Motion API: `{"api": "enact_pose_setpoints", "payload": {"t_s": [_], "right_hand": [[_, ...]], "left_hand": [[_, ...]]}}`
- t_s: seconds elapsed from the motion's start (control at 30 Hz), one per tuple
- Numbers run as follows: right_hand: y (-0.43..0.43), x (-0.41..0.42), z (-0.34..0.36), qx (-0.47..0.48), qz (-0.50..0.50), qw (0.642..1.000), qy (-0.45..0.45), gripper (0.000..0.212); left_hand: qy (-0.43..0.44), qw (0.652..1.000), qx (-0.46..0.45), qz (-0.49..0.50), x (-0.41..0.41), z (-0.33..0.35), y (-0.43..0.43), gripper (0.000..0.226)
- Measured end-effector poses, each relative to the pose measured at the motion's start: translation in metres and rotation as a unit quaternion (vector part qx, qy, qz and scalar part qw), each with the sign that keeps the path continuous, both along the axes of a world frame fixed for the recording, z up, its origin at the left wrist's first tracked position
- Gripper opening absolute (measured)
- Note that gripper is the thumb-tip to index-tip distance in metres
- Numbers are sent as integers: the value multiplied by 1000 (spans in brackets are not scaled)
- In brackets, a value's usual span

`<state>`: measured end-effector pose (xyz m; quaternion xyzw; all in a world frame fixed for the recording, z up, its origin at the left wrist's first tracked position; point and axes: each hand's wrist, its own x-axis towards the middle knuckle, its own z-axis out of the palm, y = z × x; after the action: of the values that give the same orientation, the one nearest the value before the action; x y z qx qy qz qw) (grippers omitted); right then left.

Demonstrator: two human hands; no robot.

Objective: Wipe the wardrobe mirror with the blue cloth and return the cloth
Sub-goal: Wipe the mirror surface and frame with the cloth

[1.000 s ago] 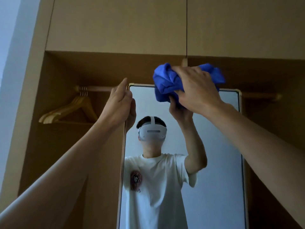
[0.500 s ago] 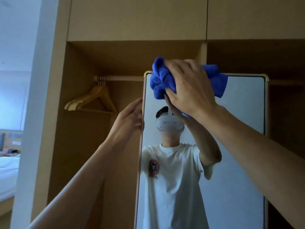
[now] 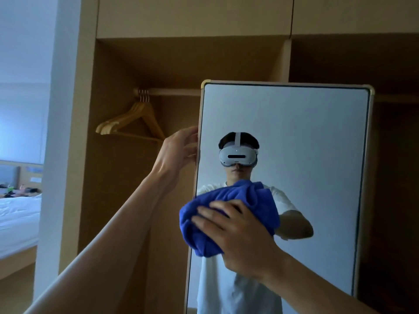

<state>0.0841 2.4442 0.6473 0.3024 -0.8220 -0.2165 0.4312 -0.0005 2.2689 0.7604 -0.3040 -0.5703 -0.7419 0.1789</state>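
Note:
A tall wardrobe mirror (image 3: 317, 137) in a light frame stands in front of the open wooden wardrobe. My right hand (image 3: 235, 236) grips a bunched blue cloth (image 3: 229, 214) and presses it against the glass near the mirror's left edge, about halfway down the visible part. My left hand (image 3: 179, 148) is higher up, its fingers curled round the mirror's left frame edge. The glass reflects a person in a white T-shirt with a headset.
Wooden hangers (image 3: 133, 121) hang from a rail (image 3: 172, 91) inside the wardrobe, left of the mirror. Closed cupboard doors (image 3: 195, 17) run above. A bed with white sheets (image 3: 18, 220) shows at the far left, behind a white wall edge (image 3: 61, 132).
My right hand has carried the blue cloth down the glass from the mirror's top edge to its middle. My left hand has slid lower along the left frame edge. The view has tilted downward.

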Motion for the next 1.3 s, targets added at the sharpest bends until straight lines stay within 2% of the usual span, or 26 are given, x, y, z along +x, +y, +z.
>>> {"api": "enact_pose_setpoints", "payload": {"t_s": [0.1,0.2,0.27,0.33,0.43,0.5,0.63,0.73,0.8,0.9,0.97,1.07,1.3], "right_hand": [[4,6,9,-2,27,999,43,54],[0,5,56,-84,37,986,139,54],[-2,5,88,-119,11,981,155,54],[-6,0,93,-126,-13,984,126,57],[-10,-8,44,-109,-23,990,89,58],[-11,-9,-4,-87,-19,995,33,64],[-16,-2,-76,-26,-22,997,-75,54],[-17,10,-94,6,-11,991,-136,47],[-14,19,-90,-15,14,988,-150,47],[-3,28,-70,-88,35,990,-106,61],[5,31,-52,-127,43,989,-69,66],[15,33,-24,-152,33,988,-8,67],[32,34,10,-162,23,985,52,59]], "left_hand": [[2,1000,-16,-4,2,-12,-2,32],[-29,999,-26,-3,-2,-34,-3,33],[-43,998,-46,-1,-3,-50,-2,43],[-62,997,-40,-10,-3,-60,-2,49],[-81,996,-33,-13,-2,-64,-5,52],[-77,996,-49,-8,-2,-61,-5,49],[-60,996,-59,10,1,-60,1,40],[-33,998,-46,8,4,-65,5,31],[-11,999,-43,9,7,-71,9,28],[13,999,-19,32,16,-80,17,25],[36,994,-41,98,22,-84,21,23],[58,975,-78,199,29,-86,23,34],[115,961,-94,231,49,-78,28,29]]}}
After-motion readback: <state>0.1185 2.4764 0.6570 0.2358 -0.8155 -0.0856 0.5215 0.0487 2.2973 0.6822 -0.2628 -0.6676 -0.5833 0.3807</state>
